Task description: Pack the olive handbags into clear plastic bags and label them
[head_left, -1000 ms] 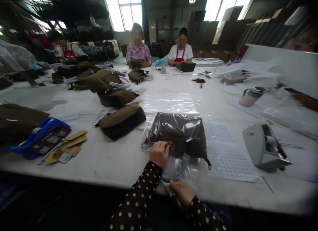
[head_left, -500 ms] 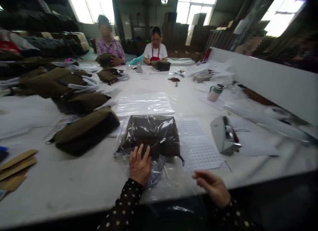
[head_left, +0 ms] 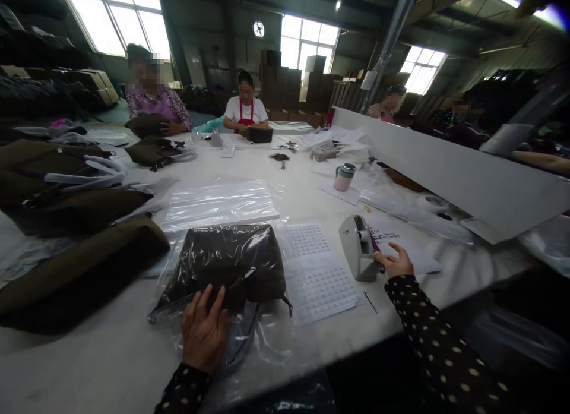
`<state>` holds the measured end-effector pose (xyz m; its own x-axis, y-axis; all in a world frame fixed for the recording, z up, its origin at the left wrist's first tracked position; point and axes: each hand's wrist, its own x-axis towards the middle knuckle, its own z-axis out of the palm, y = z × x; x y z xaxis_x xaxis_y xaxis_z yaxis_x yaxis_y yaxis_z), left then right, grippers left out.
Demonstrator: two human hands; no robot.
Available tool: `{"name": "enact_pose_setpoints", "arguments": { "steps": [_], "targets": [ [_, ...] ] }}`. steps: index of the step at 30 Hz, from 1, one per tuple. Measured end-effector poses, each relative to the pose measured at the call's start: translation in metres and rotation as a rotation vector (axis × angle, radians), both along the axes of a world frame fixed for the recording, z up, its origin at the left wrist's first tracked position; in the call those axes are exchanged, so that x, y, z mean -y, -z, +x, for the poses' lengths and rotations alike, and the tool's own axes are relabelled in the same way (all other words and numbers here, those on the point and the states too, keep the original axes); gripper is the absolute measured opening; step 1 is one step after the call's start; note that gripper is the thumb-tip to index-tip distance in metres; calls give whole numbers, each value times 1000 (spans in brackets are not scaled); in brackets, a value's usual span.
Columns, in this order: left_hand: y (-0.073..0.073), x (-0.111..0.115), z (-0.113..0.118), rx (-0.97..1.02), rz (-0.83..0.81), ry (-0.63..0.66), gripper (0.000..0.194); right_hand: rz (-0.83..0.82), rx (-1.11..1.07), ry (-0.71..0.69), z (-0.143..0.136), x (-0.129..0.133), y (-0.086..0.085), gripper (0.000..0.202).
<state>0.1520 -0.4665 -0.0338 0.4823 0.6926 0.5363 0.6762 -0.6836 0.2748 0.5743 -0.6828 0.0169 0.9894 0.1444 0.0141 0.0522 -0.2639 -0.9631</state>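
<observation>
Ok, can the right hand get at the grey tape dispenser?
Yes, it seems so: the right hand is close beside the grey tape dispenser, its fingers at the edge, and nothing seems to stand between.

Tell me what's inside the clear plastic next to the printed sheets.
A dark brown bag lies inside the clear plastic, a small pale strip showing on it. The left grip covers part of the bag's near side; its own contents can't be seen.
</observation>
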Motion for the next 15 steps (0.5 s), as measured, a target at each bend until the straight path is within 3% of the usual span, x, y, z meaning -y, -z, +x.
{"name": "enact_pose_setpoints", "arguments": {
  "steps": [3, 7, 12, 15],
  "targets": [
    [1, -2, 0, 54, 19, 36, 43, -103, -88, 14, -12, 19, 11, 61],
    [1, -4, 0, 142, 33, 58, 51, -420, -154, -48, -11, 43, 15, 45],
    [3, -2, -2, 177, -8, 20, 56, -731, -53, -190, -9, 46, -18, 32],
    [2, 2, -5, 208, -41, 25, 60, -624, 112, -444, -42, 2, -50, 38]
  ]
}}
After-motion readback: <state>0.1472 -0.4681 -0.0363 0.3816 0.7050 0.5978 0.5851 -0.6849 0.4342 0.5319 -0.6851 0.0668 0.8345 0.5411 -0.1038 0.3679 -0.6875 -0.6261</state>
